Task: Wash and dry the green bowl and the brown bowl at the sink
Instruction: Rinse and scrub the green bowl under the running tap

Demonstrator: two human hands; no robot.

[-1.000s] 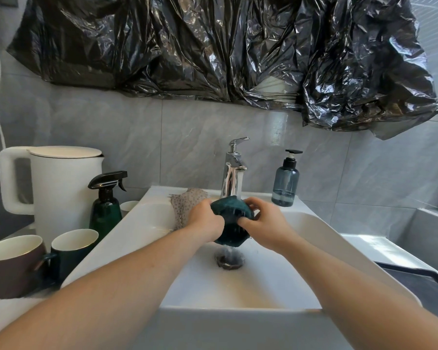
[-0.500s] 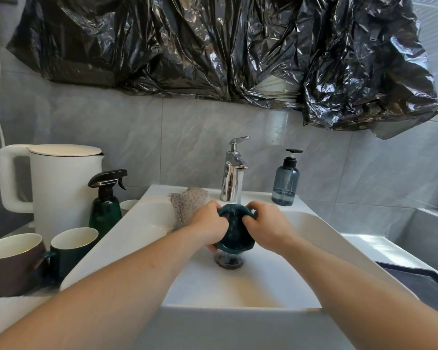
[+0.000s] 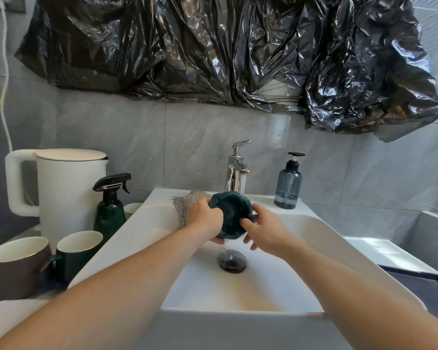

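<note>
Both of your hands are on the green bowl, which you hold tipped toward you over the sink, just below the faucet and above the drain. Your left hand curls round the bowl's left rim, fingers hooked underneath; your right hand pinches the lower right edge, thumb laid inside. Water appears to trickle from the bowl down toward the drain.

Judge the bowl as stiff, glazed ware: light enough for one hand, but slick while wet and likely to chip if it drops against the hard basin. Keep your hold at the rim on opposite sides, thumbs inside and fingers under the wall, and stay low over the basin while you turn it.

No brown bowl can be picked out; on the tabletop at the left stand a brown mug and a green mug, near the spray bottle and white kettle. A speckled cloth lies draped on the sink's back left rim, just beside your left hand, handy for drying.
</note>
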